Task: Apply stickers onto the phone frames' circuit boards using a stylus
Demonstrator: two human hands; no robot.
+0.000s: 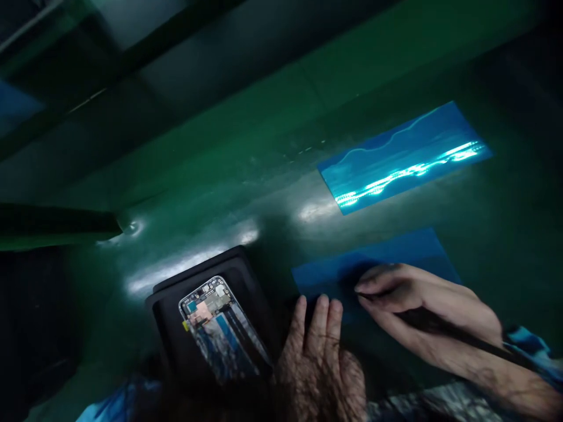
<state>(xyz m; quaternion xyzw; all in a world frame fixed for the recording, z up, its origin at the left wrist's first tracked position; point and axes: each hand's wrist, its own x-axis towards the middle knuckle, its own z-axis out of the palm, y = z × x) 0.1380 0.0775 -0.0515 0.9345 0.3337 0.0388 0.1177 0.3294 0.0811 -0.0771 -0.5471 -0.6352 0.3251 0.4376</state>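
My left hand (320, 357) lies with its fingers stretched out, the fingertips at the near left edge of a blue sheet (396, 251). Over that same sheet, my right hand (402, 296) has thumb and finger pinched together. Whatever is between those fingertips, if anything, is too dark and small to make out. Left of my left hand sits an opened smartphone (215, 325), its circuit board and inner parts showing. It rests in a black tray (165, 328), and the phone's lower end fades into shadow.
Farther back on the green work surface (211, 205) lies a second, shiny blue sheet (404, 155) with bright glare across it. A dark bar-like object (61, 225) juts in from the left. Blurred dark shapes run along the back.
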